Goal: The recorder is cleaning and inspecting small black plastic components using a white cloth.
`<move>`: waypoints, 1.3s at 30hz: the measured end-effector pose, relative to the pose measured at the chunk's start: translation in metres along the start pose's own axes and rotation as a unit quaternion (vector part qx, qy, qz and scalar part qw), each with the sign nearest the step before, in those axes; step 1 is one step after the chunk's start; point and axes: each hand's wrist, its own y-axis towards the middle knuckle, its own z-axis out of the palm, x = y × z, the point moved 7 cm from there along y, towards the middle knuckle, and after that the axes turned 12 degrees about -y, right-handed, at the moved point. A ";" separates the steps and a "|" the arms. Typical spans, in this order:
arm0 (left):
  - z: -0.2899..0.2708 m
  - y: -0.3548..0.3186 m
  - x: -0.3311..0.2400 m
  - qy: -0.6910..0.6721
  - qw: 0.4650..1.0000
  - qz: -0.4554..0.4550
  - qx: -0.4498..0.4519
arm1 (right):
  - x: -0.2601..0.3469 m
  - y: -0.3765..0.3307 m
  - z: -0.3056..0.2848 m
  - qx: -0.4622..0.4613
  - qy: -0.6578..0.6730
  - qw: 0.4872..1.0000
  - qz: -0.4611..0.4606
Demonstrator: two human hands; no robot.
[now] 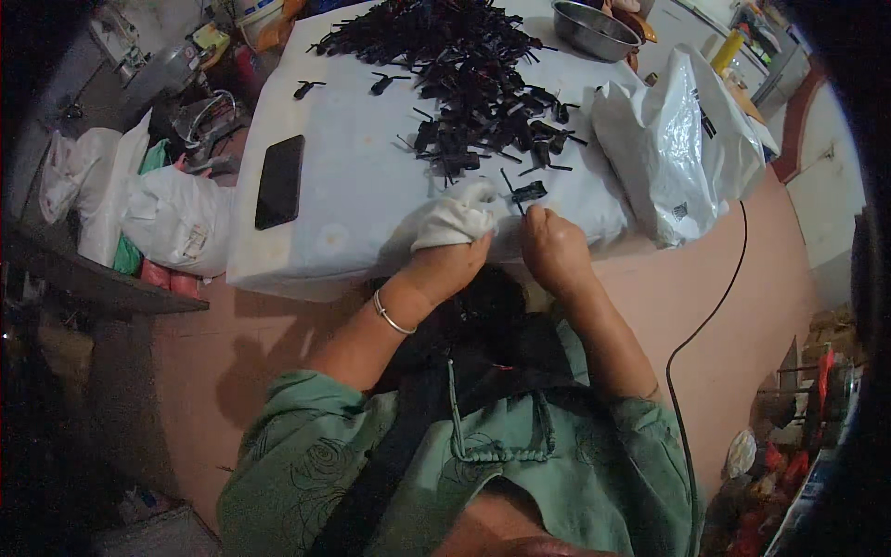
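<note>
left hand (452,263) is closed on a white crumpled cloth (459,215); right hand (554,247) pinches a small black plastic clip (528,193) beside the cloth. the clip is best wiped while held firmly.

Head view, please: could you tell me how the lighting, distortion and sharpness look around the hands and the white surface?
Head view: the white surface is brightly and evenly lit, with pale glare on the plastic bag; the corners fall into dark fisheye vignette, and the surface's edges bow; the left hand, closed on a white cloth, and the right hand look slightly soft; the pile of black parts merges into dark clumps.
</note>
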 end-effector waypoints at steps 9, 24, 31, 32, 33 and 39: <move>0.017 0.006 -0.006 0.061 0.995 0.042 0.068 | 0.037 -0.037 -0.056 -0.067 -0.018 0.962 -0.264; 0.003 -0.027 -0.002 -0.318 0.911 -0.261 0.033 | 0.015 -0.017 -0.058 -0.085 0.433 0.898 -0.008; 0.005 -0.030 -0.001 -0.326 0.902 -0.282 0.023 | 0.032 -0.024 -0.034 0.107 0.546 0.831 -0.009; 0.007 -0.031 -0.001 -0.326 0.902 -0.282 0.025 | 0.032 -0.024 -0.029 0.094 0.547 0.832 -0.024; 0.007 -0.032 0.000 -0.309 0.913 -0.265 0.026 | 0.034 -0.023 -0.032 0.095 0.547 0.831 -0.024; -0.004 -0.025 -0.021 -0.085 0.995 -0.058 -0.005 | 0.042 -0.026 -0.025 0.074 0.589 0.805 -0.013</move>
